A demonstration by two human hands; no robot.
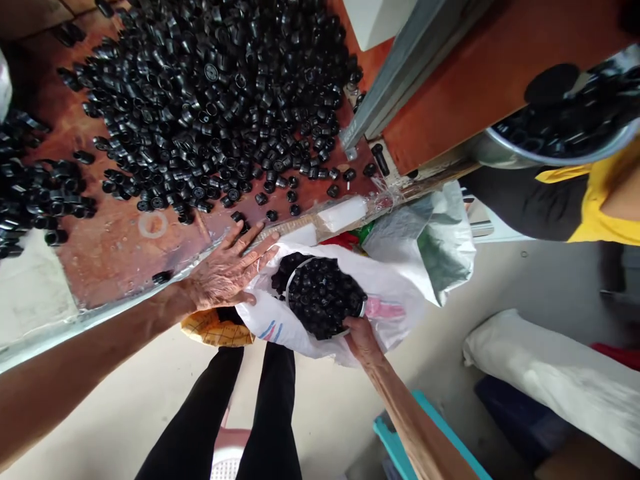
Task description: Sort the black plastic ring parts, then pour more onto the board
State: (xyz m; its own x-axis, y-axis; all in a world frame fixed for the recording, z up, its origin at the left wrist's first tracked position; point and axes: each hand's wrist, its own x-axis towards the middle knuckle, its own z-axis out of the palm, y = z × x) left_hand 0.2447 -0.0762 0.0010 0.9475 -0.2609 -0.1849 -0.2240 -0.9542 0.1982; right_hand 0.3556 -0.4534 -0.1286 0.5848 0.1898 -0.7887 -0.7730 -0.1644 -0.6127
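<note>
My right hand [363, 340] grips the rim of a round bowl [364, 308] heaped with small black caps [325, 297]. The bowl is inside the mouth of a white woven sack [400, 300], where more black caps show beside it. My left hand [230, 270] lies with fingers spread at the table edge, against the sack's left rim, and holds nothing. Beyond it, a large pile of black caps [225, 100] covers much of the reddish table [115, 253].
A metal post [390, 73] rises at the table's right part. A person in yellow [607, 200] is at the right by a basin [540, 160] of black parts. A white sack [555, 373], a turquoise stool [395, 447] and an orange bag [215, 330] stand lower down.
</note>
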